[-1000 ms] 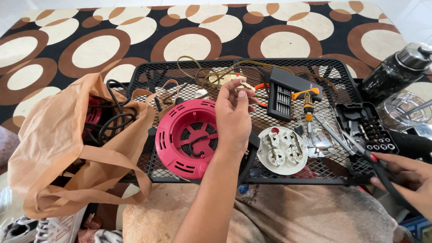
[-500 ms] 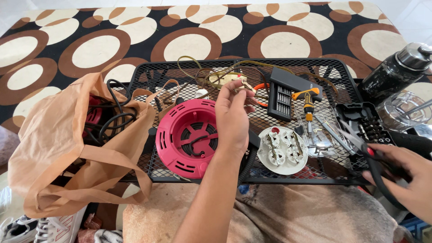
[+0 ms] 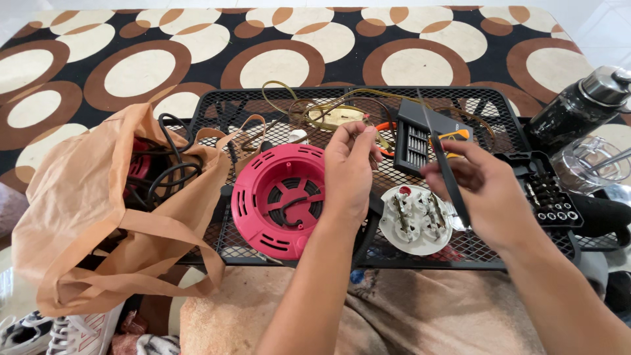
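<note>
My left hand (image 3: 350,172) hovers over a black mesh tray (image 3: 223,105), its fingertips pinching a small part that is too small to identify. My right hand (image 3: 483,190) holds thin black tweezers (image 3: 439,148), pointing up and away, just right of the left hand. Below the hands lie a pink round cable-reel housing (image 3: 279,200) and a white round socket plate (image 3: 415,220). A coil of yellowish wire (image 3: 315,108) lies at the tray's far side.
A tan cloth bag (image 3: 98,210) with black cables sits on the left. A dark bit case (image 3: 417,141) and an orange-handled tool (image 3: 457,135) lie on the tray; a bit holder (image 3: 552,197) lies to the right. A dark bottle (image 3: 578,105) stands far right. Brown-circled rug behind.
My right hand has come up from the lower right edge with the tweezers and now sits over the tray beside the left hand. The left hand has stayed in place.
</note>
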`<state>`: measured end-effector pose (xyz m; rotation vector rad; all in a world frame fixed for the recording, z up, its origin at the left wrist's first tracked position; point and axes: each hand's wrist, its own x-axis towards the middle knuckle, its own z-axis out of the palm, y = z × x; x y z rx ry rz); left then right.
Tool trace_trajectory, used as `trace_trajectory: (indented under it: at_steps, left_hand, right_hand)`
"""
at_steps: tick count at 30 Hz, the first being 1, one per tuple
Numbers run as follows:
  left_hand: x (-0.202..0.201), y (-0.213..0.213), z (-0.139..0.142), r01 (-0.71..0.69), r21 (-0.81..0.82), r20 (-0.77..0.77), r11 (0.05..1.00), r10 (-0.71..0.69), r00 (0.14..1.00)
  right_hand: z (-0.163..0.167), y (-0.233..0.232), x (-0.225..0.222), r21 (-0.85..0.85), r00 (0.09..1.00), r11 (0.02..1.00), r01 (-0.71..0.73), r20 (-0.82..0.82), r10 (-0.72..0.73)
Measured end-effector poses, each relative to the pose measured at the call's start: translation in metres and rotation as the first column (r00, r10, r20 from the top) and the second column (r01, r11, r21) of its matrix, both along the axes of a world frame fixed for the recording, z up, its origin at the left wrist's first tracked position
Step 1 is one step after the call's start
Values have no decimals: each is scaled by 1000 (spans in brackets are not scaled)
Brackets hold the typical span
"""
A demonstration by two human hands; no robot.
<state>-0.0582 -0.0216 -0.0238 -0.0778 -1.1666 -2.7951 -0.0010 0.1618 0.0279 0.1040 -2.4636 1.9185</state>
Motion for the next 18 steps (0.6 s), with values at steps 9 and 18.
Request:
trace_trajectory:
  at_steps: [9,18]
  left_hand:
    - [1,3,2,34,52,-14,998,-33,999]
    - [2,9,4,51,58,25,997,-52,998]
  right_hand:
    - [-4,-25,-23,-234,1000,972,-21,8,24]
    - [-10,-30,-26,-313,1000,950,-22,4,25]
